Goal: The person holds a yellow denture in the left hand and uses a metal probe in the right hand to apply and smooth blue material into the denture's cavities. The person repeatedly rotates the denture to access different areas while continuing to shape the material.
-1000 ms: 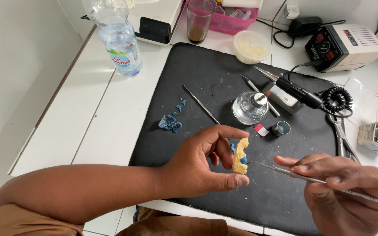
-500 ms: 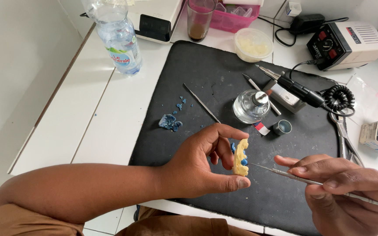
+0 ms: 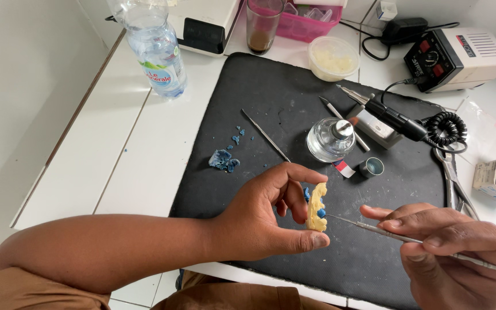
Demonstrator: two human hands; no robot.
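A: What is in the left hand [image 3: 259, 221]?

B: A small pale yellow dental cast with blue wax spots [image 3: 317, 206], pinched upright between thumb and fingers, so that grip is closed on it. It sits near the 6 o'clock edge of the black rubber mat [image 3: 271, 103]. Part of the cast is hidden behind the fingers.

A: And the right hand [image 3: 454, 258]?

B: At 4 o'clock, its grip is closed on a thin metal carving tool [image 3: 374, 228]. The tip reaches the cast's lower side; it looks to be touching, though the contact point is too small to be sure. The tool's far end and part of the hand are cut off by the frame's edge.

A: What lies about them on the white tabletop [image 3: 144, 149]?

B: At the mat's centre, a small round glass burner with a metal cap [image 3: 330, 139]; just beside it, toward 4 o'clock, a little metal cup [image 3: 372, 167]. A second slim metal probe [image 3: 265, 135] lies loose toward 10 o'clock of the cast, and blue wax scraps [image 3: 224, 159] sit at 9 o'clock on the mat. A black rotary handpiece [image 3: 386, 115] with a coiled cable lies at 2 o'clock, its white control box [image 3: 460, 57] beyond. At 11 o'clock, a clear plastic water bottle [image 3: 156, 51], its top cut off by the frame.
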